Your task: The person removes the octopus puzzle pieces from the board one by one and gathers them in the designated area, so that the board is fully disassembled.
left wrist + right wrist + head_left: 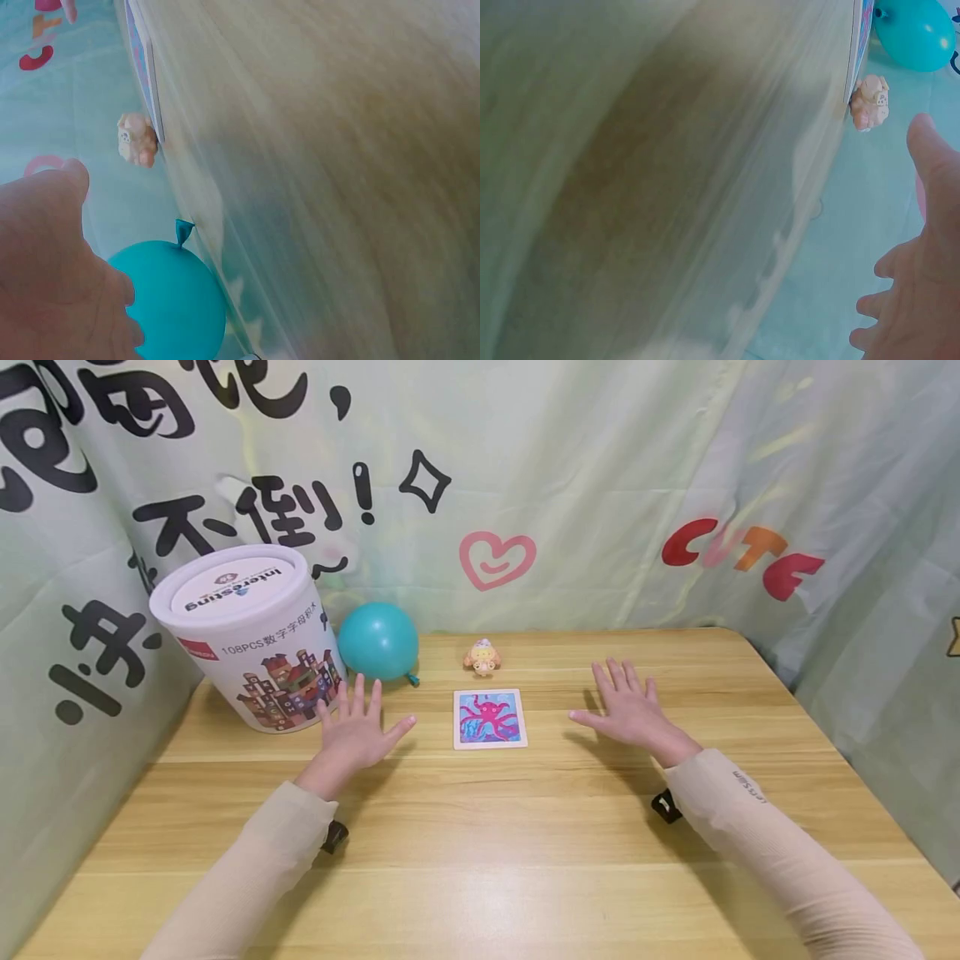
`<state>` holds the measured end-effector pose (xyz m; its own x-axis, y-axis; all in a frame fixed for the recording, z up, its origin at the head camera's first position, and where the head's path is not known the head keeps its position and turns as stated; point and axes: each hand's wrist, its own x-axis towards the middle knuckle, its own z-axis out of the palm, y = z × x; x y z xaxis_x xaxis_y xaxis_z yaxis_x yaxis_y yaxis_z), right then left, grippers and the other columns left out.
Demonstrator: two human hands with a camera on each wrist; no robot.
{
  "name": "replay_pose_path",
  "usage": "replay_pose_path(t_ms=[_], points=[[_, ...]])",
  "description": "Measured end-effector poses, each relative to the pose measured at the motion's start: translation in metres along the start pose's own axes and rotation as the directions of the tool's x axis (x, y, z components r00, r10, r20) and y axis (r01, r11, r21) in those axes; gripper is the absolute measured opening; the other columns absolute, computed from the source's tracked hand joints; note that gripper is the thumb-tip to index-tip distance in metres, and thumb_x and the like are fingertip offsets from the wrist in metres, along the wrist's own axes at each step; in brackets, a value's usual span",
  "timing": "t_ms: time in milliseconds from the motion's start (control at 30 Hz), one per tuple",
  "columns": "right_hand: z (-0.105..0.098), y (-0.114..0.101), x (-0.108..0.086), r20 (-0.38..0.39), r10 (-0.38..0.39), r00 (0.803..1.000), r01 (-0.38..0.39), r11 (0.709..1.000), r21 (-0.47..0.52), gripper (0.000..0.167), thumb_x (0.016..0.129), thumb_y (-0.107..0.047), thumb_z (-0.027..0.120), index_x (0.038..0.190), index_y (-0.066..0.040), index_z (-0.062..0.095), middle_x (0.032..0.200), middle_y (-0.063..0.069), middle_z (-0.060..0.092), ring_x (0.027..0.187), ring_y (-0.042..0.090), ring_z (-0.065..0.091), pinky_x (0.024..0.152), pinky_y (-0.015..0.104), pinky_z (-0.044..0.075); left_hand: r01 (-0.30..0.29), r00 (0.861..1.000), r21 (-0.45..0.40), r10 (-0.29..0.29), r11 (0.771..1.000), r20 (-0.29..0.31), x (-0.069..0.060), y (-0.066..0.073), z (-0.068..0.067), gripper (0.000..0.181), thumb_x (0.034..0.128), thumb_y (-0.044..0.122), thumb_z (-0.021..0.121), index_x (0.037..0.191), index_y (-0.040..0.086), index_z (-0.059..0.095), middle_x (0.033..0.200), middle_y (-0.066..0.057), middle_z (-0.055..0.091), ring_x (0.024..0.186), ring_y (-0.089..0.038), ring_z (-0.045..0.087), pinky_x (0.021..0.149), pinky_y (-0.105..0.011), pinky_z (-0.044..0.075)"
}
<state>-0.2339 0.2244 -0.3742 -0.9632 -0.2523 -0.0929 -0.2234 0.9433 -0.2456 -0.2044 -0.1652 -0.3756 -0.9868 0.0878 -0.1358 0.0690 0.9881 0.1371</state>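
Note:
In the head view my left hand (354, 737) is held with fingers spread, in front of the teal balloon (378, 641) and beside the large white tub (255, 635). My right hand (628, 710), its fingers spread too, is over the right part of the table. Neither hand holds anything. Between them lies a square picture tile (491, 719) with a pink octopus on blue. Just behind the tile stands a small figurine (482, 657). The left wrist view shows the balloon (172, 300) close beyond my fingers; in the right wrist view the figurine (870, 103) appears past my thumb.
The wooden table (480, 843) meets a pale curtain (600, 502) printed with letters and a heart along its back and sides. The lidded tub occupies the table's back left corner. A black wrist strap piece (665, 806) shows under the right sleeve.

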Motion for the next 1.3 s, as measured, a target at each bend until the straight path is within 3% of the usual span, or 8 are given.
replay_pose_path(t_ms=[367, 633, 867, 1100, 1300], points=[[-0.003, -0.003, -0.001, -0.007, -0.002, 1.000, 0.002, 1.000, 0.017, 0.101, 0.083, -0.067, 0.044, 0.147, -0.003, 0.000, 0.150, 0.022, -0.006, 0.134, 0.039, -0.015, 0.099, 0.063, -0.009, -0.014, 1.000, 0.001, 0.014, 1.000, -0.005, 0.000, 0.002, 0.000, 0.091, 0.0877, 0.069, 0.019, 0.147, 0.003, 0.000, 0.149, -0.021, -0.014, 0.132, -0.044, -0.013, 0.097, -0.063, -0.014], [-0.004, -0.005, 0.000, -0.007, -0.034, 0.999, 0.034, 0.999, 0.025, 0.099, 0.084, -0.067, 0.042, 0.147, -0.002, 0.003, 0.150, 0.024, -0.003, 0.134, 0.041, -0.010, 0.100, 0.064, -0.005, -0.036, 0.999, 0.021, 0.036, 0.999, 0.001, 0.000, 0.005, 0.001, 0.097, 0.0825, 0.075, 0.009, 0.147, 0.002, 0.001, 0.149, -0.021, -0.012, 0.132, -0.042, -0.015, 0.099, -0.062, -0.012], [-0.002, -0.011, 0.004, -0.019, -0.103, 0.995, 0.103, 0.993, 0.048, 0.092, 0.087, -0.059, 0.048, 0.147, -0.003, 0.007, 0.150, 0.023, 0.001, 0.135, 0.040, -0.007, 0.101, 0.063, -0.003, -0.074, 0.997, 0.027, 0.074, 0.997, 0.002, 0.002, 0.010, 0.004, 0.088, 0.0896, 0.066, 0.023, 0.147, 0.004, 0.002, 0.149, -0.019, -0.011, 0.133, -0.040, -0.013, 0.099, -0.060, -0.013], [0.000, -0.025, 0.014, -0.005, -0.188, 0.982, 0.188, 0.980, 0.063, 0.088, 0.088, -0.051, 0.054, 0.148, -0.003, 0.008, 0.151, 0.022, 0.004, 0.136, 0.038, -0.004, 0.103, 0.060, 0.000, -0.146, 0.989, -0.044, 0.146, 0.988, -0.004, 0.006, 0.020, 0.008, 0.087, 0.0894, 0.063, 0.034, 0.148, 0.007, 0.002, 0.151, -0.015, -0.012, 0.135, -0.037, -0.013, 0.101, -0.057, -0.013], [0.004, -0.037, 0.023, 0.031, -0.268, 0.963, 0.265, 0.961, 0.076, 0.088, 0.088, -0.048, 0.055, 0.147, -0.003, 0.009, 0.150, 0.021, 0.006, 0.136, 0.036, -0.004, 0.105, 0.057, 0.001, -0.256, 0.967, -0.041, 0.256, 0.966, -0.004, 0.014, 0.029, 0.010, 0.089, 0.0891, 0.062, 0.039, 0.148, 0.005, 0.004, 0.151, -0.014, -0.011, 0.136, -0.035, -0.009, 0.104, -0.056, -0.005]])
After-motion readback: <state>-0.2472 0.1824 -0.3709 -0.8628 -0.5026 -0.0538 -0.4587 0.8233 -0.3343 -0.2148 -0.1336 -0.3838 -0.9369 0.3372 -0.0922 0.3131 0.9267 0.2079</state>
